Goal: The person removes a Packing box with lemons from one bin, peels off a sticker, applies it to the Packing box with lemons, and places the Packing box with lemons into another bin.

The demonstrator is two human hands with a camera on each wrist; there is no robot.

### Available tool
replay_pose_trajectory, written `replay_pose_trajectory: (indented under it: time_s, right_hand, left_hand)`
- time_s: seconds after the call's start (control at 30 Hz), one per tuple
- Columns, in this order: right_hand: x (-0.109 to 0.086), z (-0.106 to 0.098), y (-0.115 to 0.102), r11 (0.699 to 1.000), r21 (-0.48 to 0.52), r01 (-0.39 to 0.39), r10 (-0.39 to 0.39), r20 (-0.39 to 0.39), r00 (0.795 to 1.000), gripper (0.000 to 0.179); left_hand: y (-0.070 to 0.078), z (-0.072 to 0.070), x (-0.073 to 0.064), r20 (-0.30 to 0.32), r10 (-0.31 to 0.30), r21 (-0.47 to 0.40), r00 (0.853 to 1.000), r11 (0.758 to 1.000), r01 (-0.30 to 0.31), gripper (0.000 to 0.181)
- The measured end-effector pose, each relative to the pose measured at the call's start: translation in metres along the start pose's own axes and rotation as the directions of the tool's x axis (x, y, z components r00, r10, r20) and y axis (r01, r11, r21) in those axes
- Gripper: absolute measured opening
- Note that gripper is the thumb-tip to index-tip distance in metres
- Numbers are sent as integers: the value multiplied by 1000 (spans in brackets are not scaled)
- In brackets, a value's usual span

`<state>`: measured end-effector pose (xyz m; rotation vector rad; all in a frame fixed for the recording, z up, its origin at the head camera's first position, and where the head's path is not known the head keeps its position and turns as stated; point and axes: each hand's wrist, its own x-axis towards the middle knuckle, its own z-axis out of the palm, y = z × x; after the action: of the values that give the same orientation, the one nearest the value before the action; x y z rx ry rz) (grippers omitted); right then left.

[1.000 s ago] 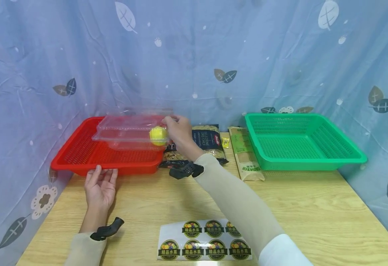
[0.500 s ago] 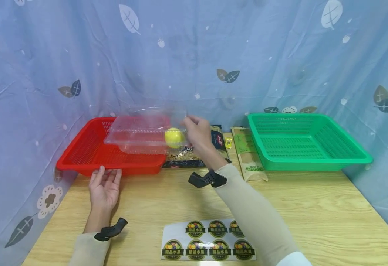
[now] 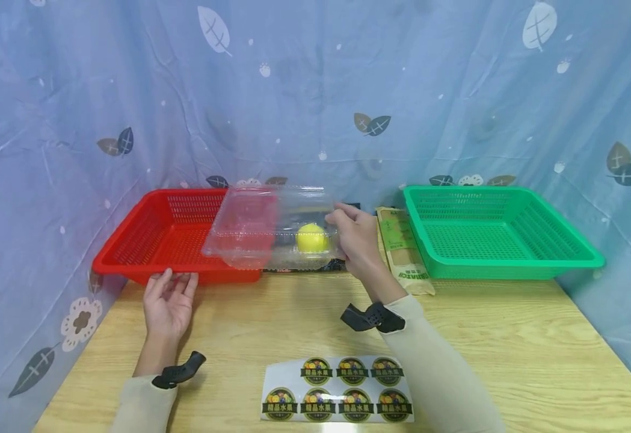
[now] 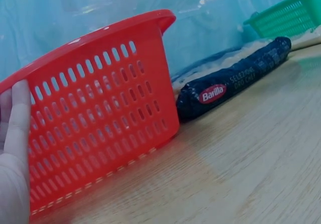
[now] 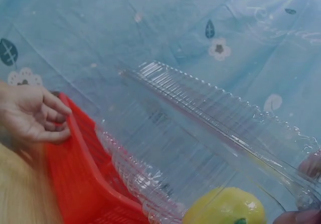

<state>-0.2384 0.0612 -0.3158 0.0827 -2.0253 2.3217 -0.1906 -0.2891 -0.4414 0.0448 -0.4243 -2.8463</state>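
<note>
Here's the right hand (image 3: 355,237), thumb and fingers pinching the right end of a clear box (image 3: 250,243), up off the table (image 3: 293,328). The yellow fruit (image 3: 311,239) shows through the plastic, at the end nearest that hand, and looks to be lying inside. Whether the lid is fully fastened, I can't tell.

Over to the left hand (image 3: 169,304): palm up, fingers loosely extended, tips touching the red basket (image 3: 196,278) at its front rim, not wrapped round it. That basket sits at the table's back left corner, and the box's left end overlaps its right edge from overhead.

Behind the box, a Barilla bag (image 4: 225,81) lies beside the basket's right end. The pack (image 3: 404,249) is further right, just beside the green basket (image 3: 510,272) at the back right corner. Down by the front edge, a sheet (image 3: 339,394) of round stickers.

My call on the step: a one-handed carry of box and fruit. The next move wants a level box, so the fruit doesn't roll, a light pinch on thin plastic, and the left end kept clear of the red rim.
</note>
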Motion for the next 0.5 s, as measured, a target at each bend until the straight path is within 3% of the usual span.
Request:
replay_pose_trajectory:
  time_s: [0.2,0.5]
  right_hand:
    - [-12,-19,1,1000,-23,14,-13,17,1000,54]
    - [-30,-48,14,997,-60,-49,48,-18,999,53]
  left_hand:
    - [-1,1,-1,-33,42,45,999,998,-41,12]
    - [-4,4,-3,-49,78,51,996,996,-75,13]
